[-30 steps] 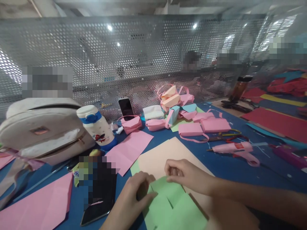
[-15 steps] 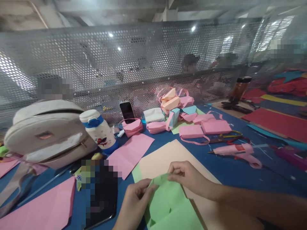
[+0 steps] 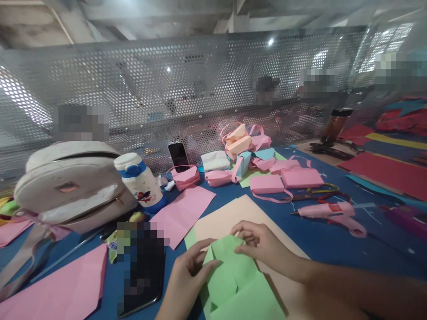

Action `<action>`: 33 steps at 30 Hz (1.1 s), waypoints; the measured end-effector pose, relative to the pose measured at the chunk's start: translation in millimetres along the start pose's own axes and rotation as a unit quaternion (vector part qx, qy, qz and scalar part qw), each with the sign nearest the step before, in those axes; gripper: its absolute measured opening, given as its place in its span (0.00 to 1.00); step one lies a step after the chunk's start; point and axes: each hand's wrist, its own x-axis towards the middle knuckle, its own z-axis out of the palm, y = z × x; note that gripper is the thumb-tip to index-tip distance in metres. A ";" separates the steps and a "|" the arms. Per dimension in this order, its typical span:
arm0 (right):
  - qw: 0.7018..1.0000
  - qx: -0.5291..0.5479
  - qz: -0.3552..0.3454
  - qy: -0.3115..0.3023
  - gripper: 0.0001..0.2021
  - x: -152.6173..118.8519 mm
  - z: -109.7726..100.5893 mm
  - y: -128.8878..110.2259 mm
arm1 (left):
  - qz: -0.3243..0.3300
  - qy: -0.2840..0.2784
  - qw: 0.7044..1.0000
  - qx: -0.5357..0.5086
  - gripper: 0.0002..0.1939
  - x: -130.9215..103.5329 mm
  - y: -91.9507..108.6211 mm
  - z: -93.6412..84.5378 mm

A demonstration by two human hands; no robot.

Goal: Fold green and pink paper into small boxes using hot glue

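Note:
A folded sheet of green paper (image 3: pixel 230 271) lies at the bottom middle, its far corners creased inward. My left hand (image 3: pixel 188 273) grips its left edge, thumb on top and fingers curled beneath. At the far right corner, my right hand (image 3: pixel 263 246) pinches the paper between thumb and curled fingers. Beneath it is a stack of peach paper (image 3: pixel 223 214) with a green sheet edge showing at its left. To the right rests a pink glue gun (image 3: pixel 333 213), apart from both hands.
Left are a pale backpack (image 3: pixel 71 186), a white and blue bottle (image 3: pixel 140 182), a dark phone (image 3: pixel 147 275) and pink paper (image 3: pixel 56 289). Small pink paper bags (image 3: pixel 267 183) and scissors (image 3: pixel 316 193) lie beyond my hands. A perforated metal screen (image 3: pixel 150 98) borders the blue table.
The green paper's far corners now show as angled folds, where its far edge was pinched before. My right hand's thumb has shifted onto the right corner. The view has shifted slightly.

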 end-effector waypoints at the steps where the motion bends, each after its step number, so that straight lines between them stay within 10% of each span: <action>1: 1.000 -0.003 0.000 0.001 0.11 0.2 -0.4 0.6 | 0.002 0.007 1.000 -0.008 0.24 -0.1 -0.4 -0.6; 11: 0.999 -0.032 -0.027 0.002 0.16 1.4 -2.4 2.2 | 0.055 0.036 0.994 0.092 0.21 2.1 6.8 -10.8; 19: 0.997 -0.061 -0.046 0.015 0.11 1.0 -2.6 3.5 | 0.011 0.037 0.999 -0.007 0.21 3.7 10.9 0.9; 25: 0.954 -0.216 -0.208 0.017 0.06 1.4 0.1 -1.8 | -0.023 0.031 0.997 -0.062 0.20 5.1 15.4 7.3; 33: 0.948 -0.247 -0.199 0.020 0.07 1.0 4.5 -9.3 | -0.041 0.060 0.994 -0.081 0.27 4.7 25.0 8.4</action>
